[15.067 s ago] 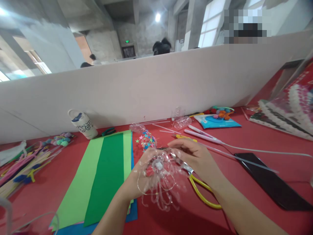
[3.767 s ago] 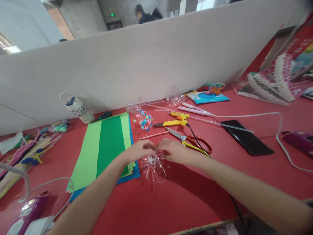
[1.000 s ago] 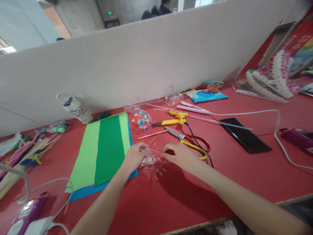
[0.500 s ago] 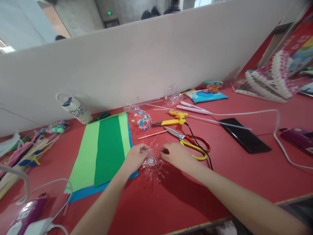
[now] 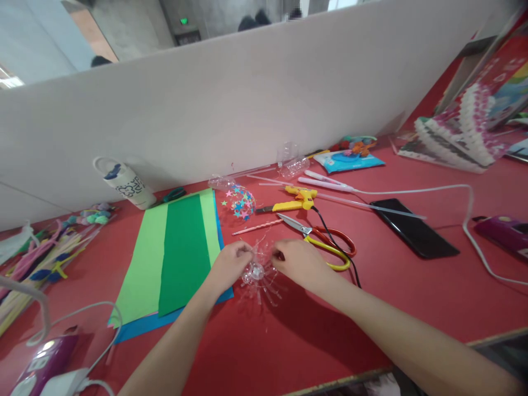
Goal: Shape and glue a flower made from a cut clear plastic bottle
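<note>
Between my hands is a clear plastic bottle piece (image 5: 256, 271) cut into thin strips that fan out around its round middle. My left hand (image 5: 234, 264) pinches strips on its left side. On the opposite side, the closed fingers of my right hand (image 5: 293, 260) grip it too. Just beyond lie a pink striped stick (image 5: 256, 227) and a clear piece dotted with coloured stars (image 5: 242, 202). Scissors (image 5: 325, 242) with red and yellow handles rest beside my right hand. Green and blue sheets (image 5: 184, 253) lie by my left forearm.
A yellow glue gun (image 5: 304, 197) and a yellow cutter (image 5: 286, 206) lie past the scissors. A black phone (image 5: 414, 230) and a white cable (image 5: 468, 220) are on the right. A white bottle (image 5: 130, 184) leans near the partition (image 5: 231, 110). Pipe cleaners (image 5: 37, 269) lie far left.
The plastic piece has tilted and shifted slightly to the right between my fingers, its front strips swinging right. Both hands stay almost in place.
</note>
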The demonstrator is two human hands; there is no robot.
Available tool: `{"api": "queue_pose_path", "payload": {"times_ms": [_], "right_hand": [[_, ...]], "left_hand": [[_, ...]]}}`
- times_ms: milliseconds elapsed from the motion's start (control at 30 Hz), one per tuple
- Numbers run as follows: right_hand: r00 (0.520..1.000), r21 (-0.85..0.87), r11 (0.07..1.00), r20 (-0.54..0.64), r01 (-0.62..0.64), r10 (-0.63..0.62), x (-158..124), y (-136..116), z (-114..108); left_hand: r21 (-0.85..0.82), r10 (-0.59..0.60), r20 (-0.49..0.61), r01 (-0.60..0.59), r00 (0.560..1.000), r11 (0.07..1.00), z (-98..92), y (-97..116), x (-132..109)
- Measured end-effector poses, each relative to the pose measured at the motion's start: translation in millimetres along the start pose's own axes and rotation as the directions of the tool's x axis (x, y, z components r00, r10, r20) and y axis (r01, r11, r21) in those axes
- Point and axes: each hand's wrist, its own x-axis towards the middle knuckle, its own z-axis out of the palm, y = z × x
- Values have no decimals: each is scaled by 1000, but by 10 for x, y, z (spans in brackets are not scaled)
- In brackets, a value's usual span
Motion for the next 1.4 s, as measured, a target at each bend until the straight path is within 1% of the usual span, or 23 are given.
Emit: {"api": "queue_pose_path", "payload": {"times_ms": [133,233,333,400,467,533,633,733,900,1000,1067,1133,1233,1400], "right_hand": [[1000,18,1000,-19,8,-7,-12,18,25],[998,38,998,-40,42,-40,-25,40,27],[994,68,994,-69,90,-86,-3,99,-37],[987,92,987,-110,131,-121,57,173,-98],[971,107,975,-163,193,-174,160,263,-135],[947,97,954,-190,282,-261,285,347,-129],[905,64,910,-150,410,-397,438,426,-68],[885,46,887,-114,460,-452,463,462,-27],[901,71,901,-100,429,-421,288,572,-14],[915,82,912,-77,401,-396,194,642,36],[932,85,928,-70,362,-357,154,653,82],[947,90,943,-57,320,-316,123,625,118],[958,104,952,-24,287,-286,77,539,122],[962,113,955,-23,273,-272,7,410,-10]], "left_hand": [[13,21,11,-21,1000,1000,-5,-20,-5],[18,37,17,-37,999,999,-11,-28,-8],[23,53,24,-54,998,998,-18,-16,-19],[21,69,34,-70,997,997,-21,-1,-28],[13,82,44,-82,996,997,-20,9,-37],[4,86,48,-87,995,996,-15,11,-42],[-7,89,38,-88,995,996,-5,-3,-45],[-12,93,18,-92,996,996,-1,-34,-43],[-41,91,-27,-92,995,995,-8,-84,-27],[-73,92,-40,-95,995,993,-11,-88,-16],[-91,94,-44,-98,995,991,-11,-81,-12],[-106,92,-52,-98,994,990,-15,-71,-11],[-116,90,-89,-100,992,988,-27,-59,-13],[-104,88,-149,-104,985,989,-54,-45,-21]]}}
